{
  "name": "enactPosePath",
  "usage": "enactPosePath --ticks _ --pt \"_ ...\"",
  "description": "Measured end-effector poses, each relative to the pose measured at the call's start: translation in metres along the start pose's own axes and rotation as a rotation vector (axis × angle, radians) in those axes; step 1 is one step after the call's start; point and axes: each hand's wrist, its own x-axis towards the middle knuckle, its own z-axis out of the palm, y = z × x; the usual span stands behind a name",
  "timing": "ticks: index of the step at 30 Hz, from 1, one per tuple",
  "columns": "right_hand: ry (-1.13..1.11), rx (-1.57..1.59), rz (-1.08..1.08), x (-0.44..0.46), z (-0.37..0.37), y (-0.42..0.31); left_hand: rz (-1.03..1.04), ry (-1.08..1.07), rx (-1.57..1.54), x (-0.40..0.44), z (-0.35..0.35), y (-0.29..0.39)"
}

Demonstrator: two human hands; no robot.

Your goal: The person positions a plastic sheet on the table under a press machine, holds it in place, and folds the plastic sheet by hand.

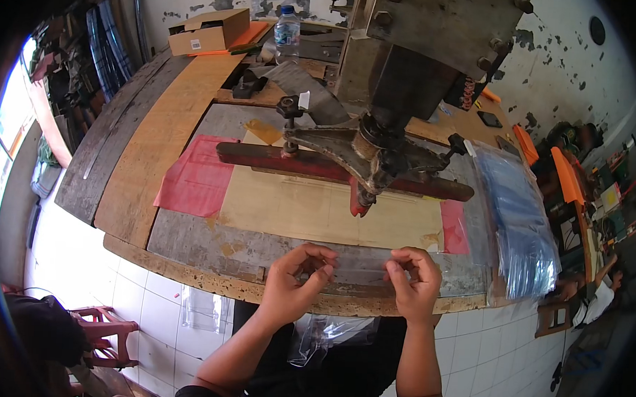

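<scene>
My left hand point(302, 279) and my right hand point(414, 281) are just above the front edge of the worktable. Thumb and fingers of each are pinched together on a clear plastic sheet point(361, 263), stretched between them and hard to make out against the grey plate. Beyond my hands lies a cream-coloured sheet point(296, 208), with pink pieces point(198, 175) at its ends. Above it hangs the long dark red bar point(319, 171) of a press point(384, 141). More clear plastic point(333, 334) lies on my lap.
A stack of clear plastic sheets point(519, 221) lies at the table's right. At the back stand a cardboard box point(210, 32) and a water bottle point(287, 37). A red stool point(110, 335) is on the tiled floor. Another person's arm point(602, 278) shows at far right.
</scene>
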Motion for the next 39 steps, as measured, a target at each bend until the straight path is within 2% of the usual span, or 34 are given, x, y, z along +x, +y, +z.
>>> enactPosePath --ticks 19,25,39 --pt "-0.005 0.007 -0.008 0.0005 0.001 -0.0021 0.049 -0.007 0.017 0.0014 -0.0011 -0.0045" --pt "-0.034 0.0 -0.006 0.0005 -0.0015 -0.004 0.039 0.028 -0.077 0.002 0.0006 -0.0062" --pt "-0.049 0.118 -0.013 -0.001 -0.0043 -0.0043 0.056 0.065 -0.018 0.0031 0.0031 -0.0044"
